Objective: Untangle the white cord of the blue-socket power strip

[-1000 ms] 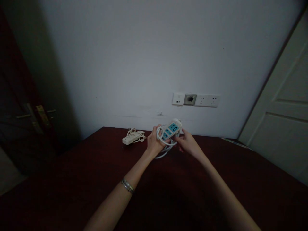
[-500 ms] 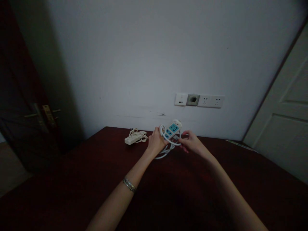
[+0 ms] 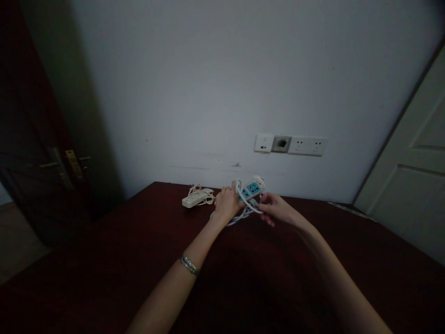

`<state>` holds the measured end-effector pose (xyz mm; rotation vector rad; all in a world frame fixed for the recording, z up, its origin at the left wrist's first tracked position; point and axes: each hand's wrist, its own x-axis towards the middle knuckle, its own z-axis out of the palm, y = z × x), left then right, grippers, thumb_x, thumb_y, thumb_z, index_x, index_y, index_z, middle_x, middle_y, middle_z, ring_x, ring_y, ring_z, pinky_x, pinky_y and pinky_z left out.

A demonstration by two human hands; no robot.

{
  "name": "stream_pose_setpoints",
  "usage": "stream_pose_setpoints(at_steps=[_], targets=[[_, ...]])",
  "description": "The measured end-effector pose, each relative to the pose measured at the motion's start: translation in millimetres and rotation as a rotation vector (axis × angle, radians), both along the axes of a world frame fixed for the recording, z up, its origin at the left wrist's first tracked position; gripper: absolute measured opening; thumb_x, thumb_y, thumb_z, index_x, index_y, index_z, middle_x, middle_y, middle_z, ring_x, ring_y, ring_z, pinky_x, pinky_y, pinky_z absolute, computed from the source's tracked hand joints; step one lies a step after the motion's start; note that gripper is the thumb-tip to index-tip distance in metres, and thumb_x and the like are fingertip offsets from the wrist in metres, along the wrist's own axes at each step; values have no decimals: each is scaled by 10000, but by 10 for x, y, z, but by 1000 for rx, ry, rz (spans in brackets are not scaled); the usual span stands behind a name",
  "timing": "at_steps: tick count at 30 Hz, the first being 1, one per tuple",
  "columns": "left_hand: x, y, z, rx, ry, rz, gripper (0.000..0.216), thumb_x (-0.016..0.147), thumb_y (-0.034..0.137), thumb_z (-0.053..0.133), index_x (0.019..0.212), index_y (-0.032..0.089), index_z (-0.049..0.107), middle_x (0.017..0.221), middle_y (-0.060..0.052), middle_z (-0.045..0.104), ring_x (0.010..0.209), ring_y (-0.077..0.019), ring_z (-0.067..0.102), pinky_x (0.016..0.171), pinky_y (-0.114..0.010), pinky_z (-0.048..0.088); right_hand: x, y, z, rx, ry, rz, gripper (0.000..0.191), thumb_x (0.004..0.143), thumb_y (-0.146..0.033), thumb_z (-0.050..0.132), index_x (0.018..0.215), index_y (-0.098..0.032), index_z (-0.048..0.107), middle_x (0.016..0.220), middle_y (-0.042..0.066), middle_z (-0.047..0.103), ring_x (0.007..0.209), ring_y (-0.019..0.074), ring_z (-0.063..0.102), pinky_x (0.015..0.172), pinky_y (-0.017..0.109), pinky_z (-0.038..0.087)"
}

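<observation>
My left hand [image 3: 226,203] is closed around the near left end of a white power strip [image 3: 255,188] with blue socket faces. The strip is tilted, its far end raised toward the wall. A white cord [image 3: 246,204] loops over the strip and hangs below it in loose coils. My right hand [image 3: 274,207] pinches the cord at the strip's right side, thumb and forefinger together, the other fingers curled beneath. Left of my left hand lies a second, cream power strip [image 3: 194,199] with its own cord wrapped about it.
Everything rests on a dark red table [image 3: 167,241] set against a pale wall [image 3: 194,93]. Wall sockets [image 3: 308,146] sit above its back edge. A dark door [image 3: 31,139] with a handle stands at left, a pale door [image 3: 413,185] at right.
The power strip has tipped slightly lower, and my left hand covers more of its near sockets. My right hand still pinches the cord. The whole view has shifted a little.
</observation>
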<state>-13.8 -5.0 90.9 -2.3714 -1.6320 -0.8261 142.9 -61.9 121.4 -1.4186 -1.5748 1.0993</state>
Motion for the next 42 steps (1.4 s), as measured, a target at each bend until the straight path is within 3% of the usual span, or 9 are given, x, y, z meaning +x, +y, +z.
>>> stream_pose_setpoints(at_steps=[6, 14, 21, 32, 38, 42], targets=[[12, -20, -10, 71, 19, 25, 551, 775, 448, 524, 1222, 189, 334, 1033, -115, 571, 1016, -266, 496, 819, -334, 391, 45, -32, -9, -75, -110, 93, 254, 728, -215, 551, 805, -199, 310, 477, -40, 569, 361, 102, 528, 341, 182, 432], [-19, -43, 33, 19, 2, -9, 521, 730, 431, 593, 1151, 201, 387, 1015, -96, 582, 997, -250, 521, 804, -326, 404, -33, -162, 149, -132, -90, 41, 281, 775, -149, 521, 975, -161, 325, 546, -3, 607, 460, 126, 599, 420, 206, 498], [-23, -76, 90, 6, -10, 40, 496, 754, 442, 562, 1151, 200, 390, 996, -97, 597, 999, -242, 526, 817, -325, 394, -85, -207, 198, -119, -53, 16, 302, 793, -81, 460, 1061, -128, 327, 560, -14, 579, 478, 129, 601, 435, 225, 514], [-41, -52, 109, 27, -24, 68, 532, 744, 422, 574, 1179, 201, 359, 1003, -97, 604, 1022, -248, 520, 815, -317, 391, -108, -194, 178, -65, -20, 37, 350, 757, -74, 482, 1105, -76, 441, 581, 7, 585, 486, 126, 605, 451, 223, 533], [-47, 15, 26, -130, -56, 55, 541, 741, 532, 521, 1144, 198, 385, 970, -116, 624, 954, -259, 583, 738, -314, 417, -46, -187, 231, -9, 96, 43, 355, 760, -123, 533, 1114, -88, 524, 581, 19, 616, 474, 116, 603, 439, 202, 534], [-52, 62, -36, -171, -49, 107, 563, 701, 486, 581, 1131, 194, 365, 988, -123, 626, 947, -265, 592, 738, -321, 419, 25, -193, 282, 113, 155, -35, 448, 729, -152, 589, 1165, -93, 505, 600, 23, 623, 478, 125, 609, 447, 222, 540]])
